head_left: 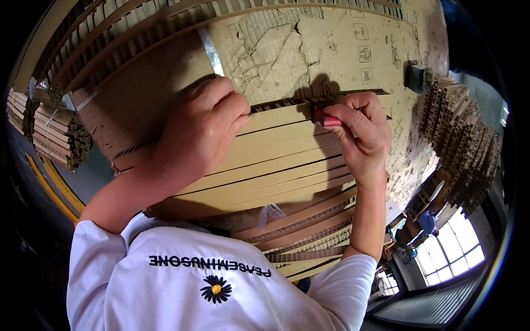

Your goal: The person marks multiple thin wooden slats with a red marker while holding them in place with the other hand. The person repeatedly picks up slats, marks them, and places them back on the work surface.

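Observation:
Several long tan cardboard strips (276, 146) lie side by side in front of me, running left to right. My left hand (207, 118) is closed at the far edge of these strips, with thumb and fingers pinched on the farthest cardboard strip (279, 117). The exact grip is partly hidden by its knuckles. My right hand (361, 124) is closed around a small red tool (331, 121) with a dark end. That dark end meets the far edge of the strips. What kind of tool it is cannot be made out.
Under the strips is a worn cardboard-covered surface (276, 52) with torn patches. Long slotted cardboard pieces (149, 27) curve along the far side. More strips (309, 220) lie near my body. A small dark block (418, 78) and stacked cardboard (461, 132) stand right; tied bundles (55, 132) sit left.

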Action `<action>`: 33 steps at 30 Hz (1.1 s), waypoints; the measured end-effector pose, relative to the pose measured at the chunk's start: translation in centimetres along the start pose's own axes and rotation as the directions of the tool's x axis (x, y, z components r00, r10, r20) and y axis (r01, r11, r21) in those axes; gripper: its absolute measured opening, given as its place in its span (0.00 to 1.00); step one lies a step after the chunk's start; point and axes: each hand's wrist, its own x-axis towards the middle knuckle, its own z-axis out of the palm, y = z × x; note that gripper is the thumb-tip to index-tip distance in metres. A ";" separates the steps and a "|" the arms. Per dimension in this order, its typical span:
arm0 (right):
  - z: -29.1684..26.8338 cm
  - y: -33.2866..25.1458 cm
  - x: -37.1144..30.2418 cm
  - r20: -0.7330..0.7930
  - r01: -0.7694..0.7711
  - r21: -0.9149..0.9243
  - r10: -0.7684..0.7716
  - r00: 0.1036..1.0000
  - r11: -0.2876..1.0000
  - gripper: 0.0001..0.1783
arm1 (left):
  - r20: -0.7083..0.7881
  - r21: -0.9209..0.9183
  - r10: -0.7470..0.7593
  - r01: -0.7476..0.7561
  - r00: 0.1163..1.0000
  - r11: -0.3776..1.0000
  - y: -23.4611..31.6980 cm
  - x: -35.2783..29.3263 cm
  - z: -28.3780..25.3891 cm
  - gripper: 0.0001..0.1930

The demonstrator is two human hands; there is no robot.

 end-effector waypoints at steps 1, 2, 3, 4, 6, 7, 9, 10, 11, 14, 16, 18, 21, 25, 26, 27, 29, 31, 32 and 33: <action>0.0 -0.1 0.0 -0.004 0.004 -0.004 -0.004 1.000 1.000 0.12 | -0.002 0.001 -0.002 0.002 1.000 1.000 0.0 0.0 0.0 0.03; 0.0 -0.1 0.0 -0.004 0.013 -0.017 -0.013 1.000 1.000 0.12 | -0.006 0.007 0.003 -0.003 1.000 1.000 0.0 0.0 0.1 0.03; 0.0 -0.2 0.1 -0.004 0.023 -0.029 -0.023 1.000 0.999 0.12 | -0.010 0.015 0.008 -0.007 1.000 1.000 0.0 0.0 0.1 0.03; 0.0 -0.2 0.2 -0.003 0.033 -0.041 -0.033 0.999 0.999 0.12 | -0.014 0.022 0.012 -0.012 1.000 1.000 0.0 0.0 0.2 0.03; -0.2 -0.2 0.4 0.018 0.052 -0.052 -0.051 0.999 0.997 0.13 | -0.023 0.036 0.024 -0.023 0.999 0.999 0.0 0.0 0.3 0.04; -0.2 -0.1 0.4 0.029 0.059 -0.059 -0.058 0.998 0.996 0.13 | -0.027 0.041 0.030 -0.029 0.999 0.999 0.0 0.0 0.4 0.04; -0.3 0.1 0.4 0.038 0.066 -0.052 -0.064 0.997 0.996 0.14 | -0.041 0.032 0.020 -0.019 0.999 0.999 -0.1 0.0 0.6 0.04; -0.3 0.3 0.4 0.043 0.070 -0.049 -0.068 0.997 0.996 0.15 | -0.048 0.027 0.015 -0.014 0.999 1.000 -0.1 -0.1 0.7 0.04; -0.3 0.3 0.4 0.051 0.062 -0.040 -0.060 0.997 0.997 0.15 | -0.049 0.028 0.016 -0.014 0.999 0.999 -0.2 -0.1 0.8 0.04; -0.3 0.6 0.2 0.059 0.055 -0.018 -0.054 0.997 0.998 0.16 | -0.044 0.034 0.013 -0.011 0.999 0.999 -0.2 -0.1 0.8 0.05; -0.3 0.9 0.2 0.051 0.076 -0.010 -0.076 0.996 0.997 0.16 | -0.036 0.038 -0.001 0.002 0.999 0.999 -0.1 -0.1 0.9 0.05; -0.4 0.9 0.4 0.064 0.080 -0.016 -0.079 0.995 0.997 0.16 | -0.025 0.044 -0.014 0.015 1.000 0.999 0.1 0.0 0.8 0.04; -0.4 0.9 0.4 0.069 0.083 -0.008 -0.082 0.994 0.997 0.15 | -0.007 0.045 -0.044 0.044 0.999 0.998 0.3 0.1 0.6 0.04; -0.2 1.0 0.5 0.058 0.092 -0.001 -0.091 0.994 0.996 0.14 | -0.039 0.014 -0.053 0.054 0.998 0.998 0.2 0.0 1.0 0.05; -0.2 1.0 0.5 0.055 0.095 0.009 -0.096 0.994 0.995 0.13 | -0.041 0.013 -0.049 0.049 0.998 0.999 0.2 0.0 1.0 0.05; -0.1 1.1 0.6 0.053 0.101 0.020 -0.102 0.993 0.995 0.13 | -0.045 0.013 -0.045 0.045 0.998 0.999 0.2 0.0 1.0 0.05; -0.2 1.2 0.5 0.053 0.104 0.020 -0.104 0.993 0.994 0.12 | -0.053 0.008 -0.034 0.035 0.998 0.999 0.2 0.0 1.1 0.05; -0.2 1.4 0.2 0.058 0.101 0.007 -0.101 0.993 0.995 0.10 | -0.063 0.004 -0.028 0.029 0.998 1.000 0.2 -0.2 1.3 0.05; -0.3 1.5 0.1 0.055 0.067 0.064 -0.071 0.996 0.996 0.09 | -0.047 -0.002 -0.043 0.043 0.998 0.999 0.4 -0.1 1.2 0.04; -0.6 1.7 0.1 0.053 0.032 0.119 -0.039 0.998 0.992 0.09 | -0.029 -0.010 -0.056 0.056 0.998 0.998 0.5 -0.1 1.0 0.04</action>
